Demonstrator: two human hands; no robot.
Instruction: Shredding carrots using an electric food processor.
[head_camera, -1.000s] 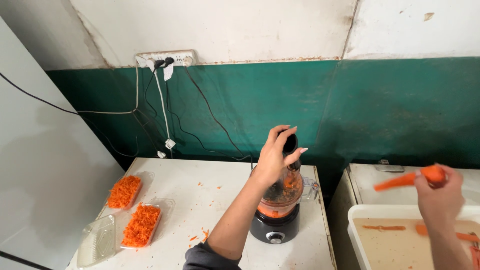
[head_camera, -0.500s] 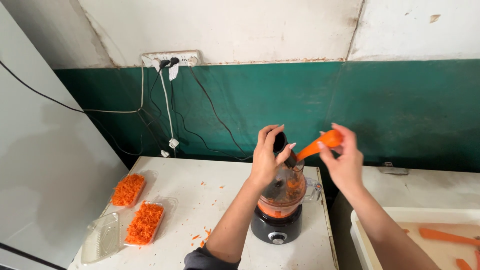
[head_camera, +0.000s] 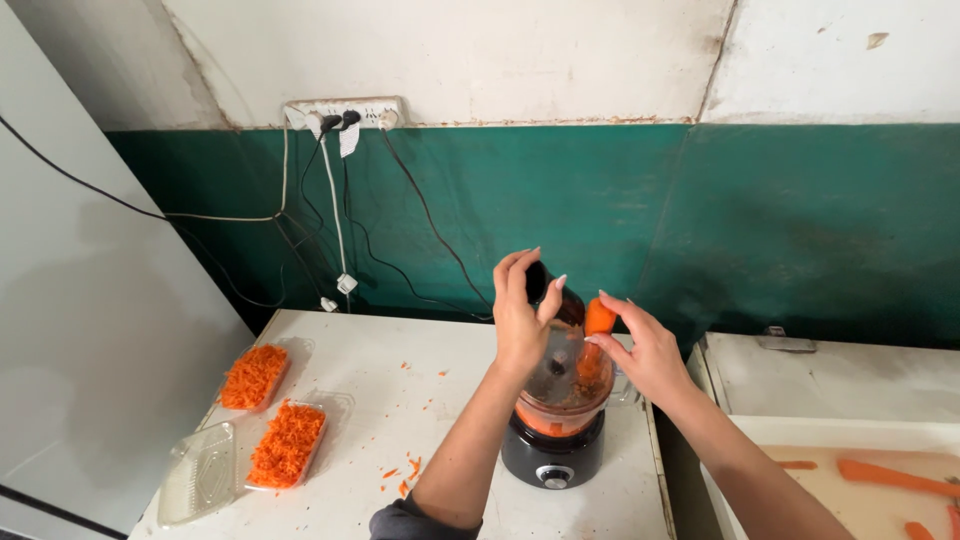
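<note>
- Lowered since half a second ago, the right hand (head_camera: 648, 350) now pinches a carrot (head_camera: 599, 318) upright over the food processor (head_camera: 556, 420).
- Left hand (head_camera: 522, 315), just left of the carrot, grips the dark pusher (head_camera: 538, 281).
- Left of both hands lie two trays of grated carrot (head_camera: 270, 410) and an empty clear tray (head_camera: 200, 470).
- Beyond the hands, cables (head_camera: 330, 220) hang from a wall socket.

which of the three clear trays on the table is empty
The front-left tray, nearest the table's front corner. The other two trays are heaped with grated carrot.
</note>
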